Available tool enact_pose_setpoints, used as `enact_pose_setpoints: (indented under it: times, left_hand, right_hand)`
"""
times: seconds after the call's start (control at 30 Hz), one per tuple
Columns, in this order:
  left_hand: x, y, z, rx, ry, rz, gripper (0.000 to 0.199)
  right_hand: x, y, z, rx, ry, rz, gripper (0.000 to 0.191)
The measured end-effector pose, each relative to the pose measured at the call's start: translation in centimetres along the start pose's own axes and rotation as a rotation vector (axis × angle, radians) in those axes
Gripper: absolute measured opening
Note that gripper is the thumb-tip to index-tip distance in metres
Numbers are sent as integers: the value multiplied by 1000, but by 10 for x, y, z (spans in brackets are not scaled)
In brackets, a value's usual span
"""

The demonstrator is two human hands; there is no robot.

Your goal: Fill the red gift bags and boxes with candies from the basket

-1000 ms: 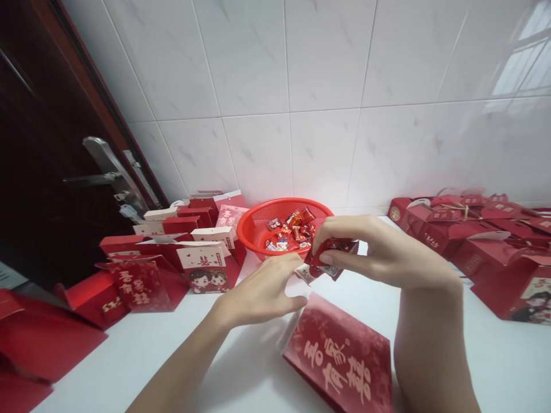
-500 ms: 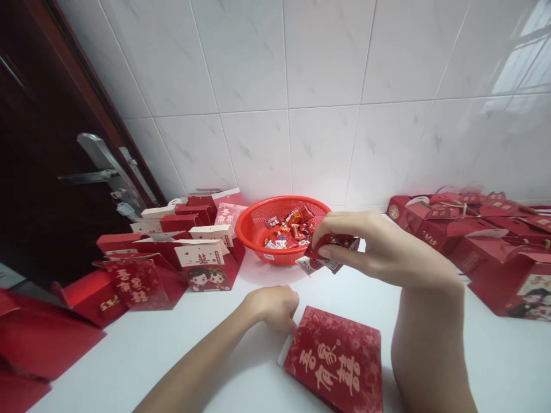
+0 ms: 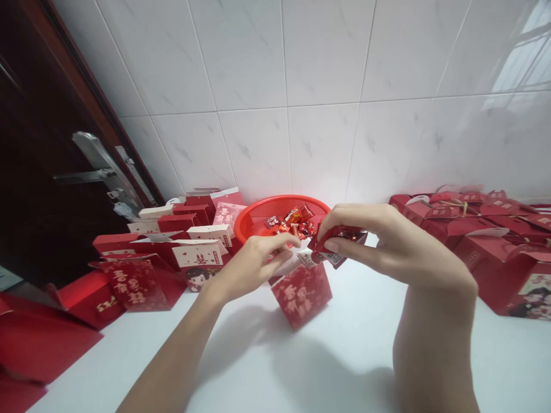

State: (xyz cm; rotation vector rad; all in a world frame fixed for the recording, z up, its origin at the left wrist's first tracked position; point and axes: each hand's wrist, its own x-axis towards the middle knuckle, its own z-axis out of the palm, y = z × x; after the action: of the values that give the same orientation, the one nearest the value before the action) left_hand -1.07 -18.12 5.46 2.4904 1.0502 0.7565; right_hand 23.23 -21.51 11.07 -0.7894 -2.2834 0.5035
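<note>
My right hand (image 3: 370,244) is closed around several wrapped candies (image 3: 338,244), red and dark wrappers sticking out between thumb and fingers. It hovers just right of a small red gift box (image 3: 301,295) with pale lettering. The box stands tilted on the white table, its top end up and a pale flap showing. At that top end is my left hand (image 3: 258,258), its thumb and fingers curled at the box's edge. Part of the grip is hidden. Behind both hands sits a red plastic basket (image 3: 245,221) with more wrapped candies (image 3: 295,218) in it.
Red and white gift boxes (image 3: 142,281) stand in rows at the left, near a dark door (image 3: 26,143) with a metal handle. More red boxes with handles (image 3: 486,229) are grouped at the right. A tiled wall (image 3: 322,132) rises behind the table.
The gift box, lying flat near the front before, is now raised and farther back. My left hand has moved up to its top end. My right hand keeps the candies, shifted slightly right.
</note>
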Motion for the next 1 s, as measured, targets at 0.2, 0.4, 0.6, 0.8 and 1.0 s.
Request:
enact_pose_setpoints:
  times: [0.2, 0.4, 0.6, 0.8, 1.0]
  left_hand:
    - [0, -3, 3, 334, 17, 237, 25]
    - [2, 4, 15, 242, -62, 123, 19]
    - [-1, 14, 12, 171, -161, -45, 45]
    - [3, 13, 12, 66, -220, -45, 41]
    - [5, 11, 13, -11, -253, -69, 25]
  right_hand:
    - [2, 2, 1, 34, -43, 40, 13]
    - [5, 6, 2, -16, -40, 84, 13]
    - [5, 8, 2, -31, -41, 93, 15]
    - [10, 3, 7, -53, -138, 14, 16]
    - [20, 6, 19, -121, -315, 40, 19]
